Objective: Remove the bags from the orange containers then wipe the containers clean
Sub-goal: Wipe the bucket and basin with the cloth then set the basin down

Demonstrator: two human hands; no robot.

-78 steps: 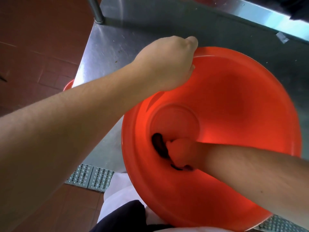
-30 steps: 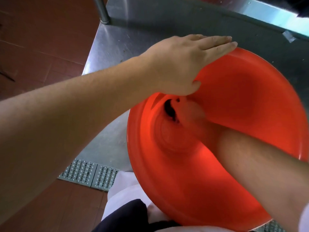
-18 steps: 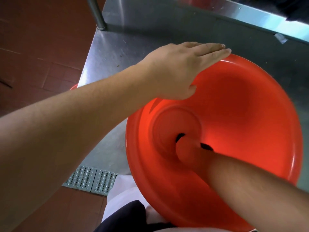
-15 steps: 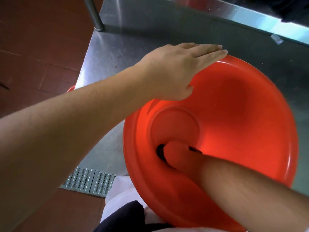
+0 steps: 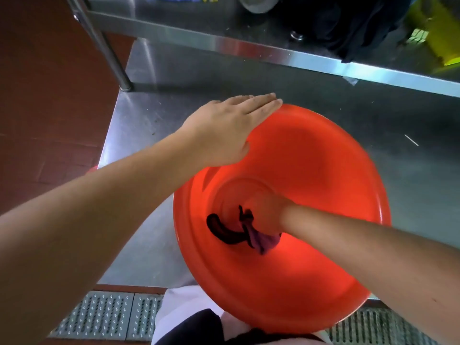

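A big orange container (image 5: 311,170) leans toward me on the steel table (image 5: 154,115), its mouth facing the camera. My left hand (image 5: 229,130) lies flat on its upper left rim, fingers straight. Deep inside, my right hand (image 5: 266,215) grips a dark purple cloth (image 5: 261,239) and presses it against the bottom. A loose end of the cloth trails left along the lower wall. No bag shows inside the container.
A steel shelf (image 5: 249,49) runs above the table's back, carrying a black bag (image 5: 353,26) and a yellow-green item (image 5: 438,33). A table leg (image 5: 109,53) stands at the back left. Metal floor grates (image 5: 104,317) lie below the front edge. An orange sliver (image 5: 90,169) peeks out left of the table.
My right hand has kept circling the cloth around the container's bottom, and more of the cloth now trails out. My left hand stayed flat on the rim. The camera has tilted up.
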